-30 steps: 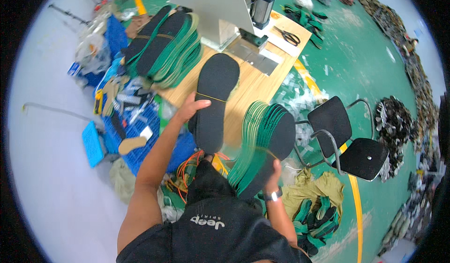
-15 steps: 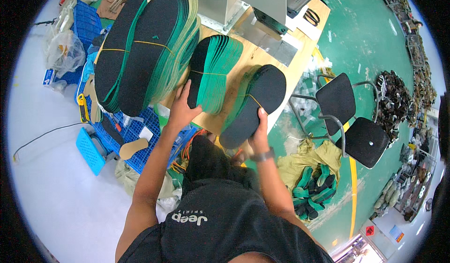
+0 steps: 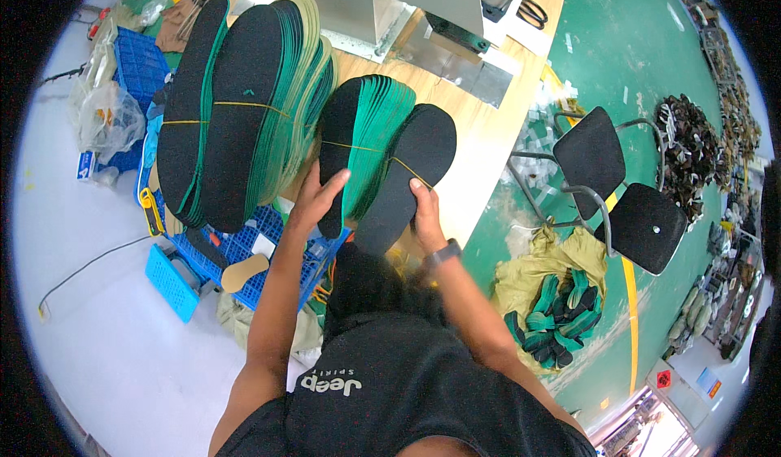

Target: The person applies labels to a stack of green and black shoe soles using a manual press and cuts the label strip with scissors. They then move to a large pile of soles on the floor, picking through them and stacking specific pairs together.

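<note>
Two banded bundles of insoles, black on the face with green layered edges, stand side by side at the table's near edge. My left hand (image 3: 316,200) is closed round the near end of the left bundle (image 3: 338,127), its thumb across the black face. The right bundle (image 3: 431,139) leans against it, gripped by my right hand (image 3: 427,219) with the thumb below its yellow band; the fingers underneath are hidden. Just left of my left hand stand larger insole bundles (image 3: 244,91), also banded, with black faces and green to pale yellow edges.
The wooden table (image 3: 476,164) carries a grey metal machine (image 3: 427,1) and black-handled scissors (image 3: 533,13). A blue crate (image 3: 236,249) holds loose pieces at left. A black chair (image 3: 590,160) and a sack of green-black pieces (image 3: 533,274) are on the right.
The right bundle has come left against the other bundle, carried by my right hand. My left thumb now lies over the left bundle's black face. The whole view has shifted slightly.
</note>
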{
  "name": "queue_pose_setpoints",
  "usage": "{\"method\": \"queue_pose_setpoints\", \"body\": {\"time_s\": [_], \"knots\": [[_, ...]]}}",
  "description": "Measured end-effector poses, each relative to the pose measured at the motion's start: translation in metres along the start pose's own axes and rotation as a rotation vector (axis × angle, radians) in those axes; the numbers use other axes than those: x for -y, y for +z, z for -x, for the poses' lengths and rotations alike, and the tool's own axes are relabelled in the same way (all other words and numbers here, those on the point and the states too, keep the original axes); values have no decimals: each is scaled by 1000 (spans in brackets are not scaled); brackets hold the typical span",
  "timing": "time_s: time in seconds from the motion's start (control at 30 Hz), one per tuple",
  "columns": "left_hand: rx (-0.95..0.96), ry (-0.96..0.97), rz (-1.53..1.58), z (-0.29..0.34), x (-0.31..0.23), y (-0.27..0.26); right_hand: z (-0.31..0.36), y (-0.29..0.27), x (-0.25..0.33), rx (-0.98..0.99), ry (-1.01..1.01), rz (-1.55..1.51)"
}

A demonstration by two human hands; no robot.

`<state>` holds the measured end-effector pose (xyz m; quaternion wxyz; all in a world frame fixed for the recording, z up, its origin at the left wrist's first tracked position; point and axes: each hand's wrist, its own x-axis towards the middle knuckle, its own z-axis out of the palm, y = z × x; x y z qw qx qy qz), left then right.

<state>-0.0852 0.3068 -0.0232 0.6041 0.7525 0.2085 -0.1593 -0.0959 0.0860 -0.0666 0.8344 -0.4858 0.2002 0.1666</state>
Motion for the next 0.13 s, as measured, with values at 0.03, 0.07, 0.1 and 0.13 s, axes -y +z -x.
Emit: {"method": "queue_pose_setpoints", "body": {"time_s": [0.03, 0.07, 0.1, 0.13], "knots": [[-8, 64, -76, 11, -14, -1, 10, 4, 0, 33, 31, -102], [-13, 128, -152, 22, -33, -1, 16, 6, 2, 83, 59, -123], [-24, 192, -232, 35, -50, -5, 21, 10, 3, 139, 87, -148], [-63, 62, -328, 44, -62, -10, 19, 13, 8, 196, 108, -176]]}}
